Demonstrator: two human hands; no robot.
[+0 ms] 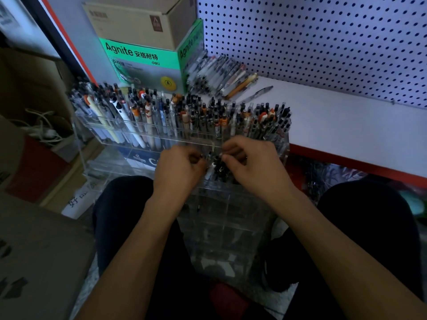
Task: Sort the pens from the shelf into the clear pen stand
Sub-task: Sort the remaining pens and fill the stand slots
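A clear acrylic pen stand (143, 135) stands in front of me, its back rows packed with several upright pens (184, 114). My left hand (178, 168) and my right hand (251, 162) are close together over a front compartment. Both have curled fingers pinching at a small bunch of dark pens (218, 168) standing in that compartment. A loose pile of pens (219, 75) lies on the white shelf (346, 125) behind the stand, with one single pen (258, 93) lying apart to its right.
A green Agnite box (143, 63) with a brown carton (138, 19) on top stands at the shelf's left end. White pegboard (323, 38) backs the shelf. Cardboard boxes (34, 250) sit to my left. My knees flank the stand's lower clear compartments (226, 227).
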